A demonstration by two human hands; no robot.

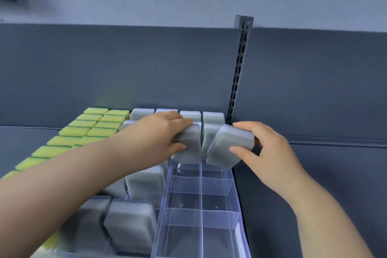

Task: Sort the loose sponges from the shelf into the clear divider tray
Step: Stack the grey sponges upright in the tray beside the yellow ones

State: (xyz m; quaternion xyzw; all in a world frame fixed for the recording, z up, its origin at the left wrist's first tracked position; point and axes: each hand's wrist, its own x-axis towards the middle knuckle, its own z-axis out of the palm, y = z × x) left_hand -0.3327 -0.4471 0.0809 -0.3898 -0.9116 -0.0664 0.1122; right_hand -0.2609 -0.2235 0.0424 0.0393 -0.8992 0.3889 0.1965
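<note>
A clear divider tray [228, 213] runs from the front edge back toward the shelf's rear wall. Its near cells hold nothing; grey sponges [212, 118] stand on edge in its far cells. My left hand [163, 132] grips one grey sponge [188, 148] upright over the tray's left column. My right hand [266, 153] holds another grey sponge [228, 146], tilted, above the right column. Both sponges hang just behind the standing ones.
Left of the tray, more grey sponges [144, 182] stand in clear compartments. Rows of yellow-green sponges [92, 130] fill the far left. A slotted grey upright [238, 69] rises behind the tray. The dark shelf [314, 174] extends to the right.
</note>
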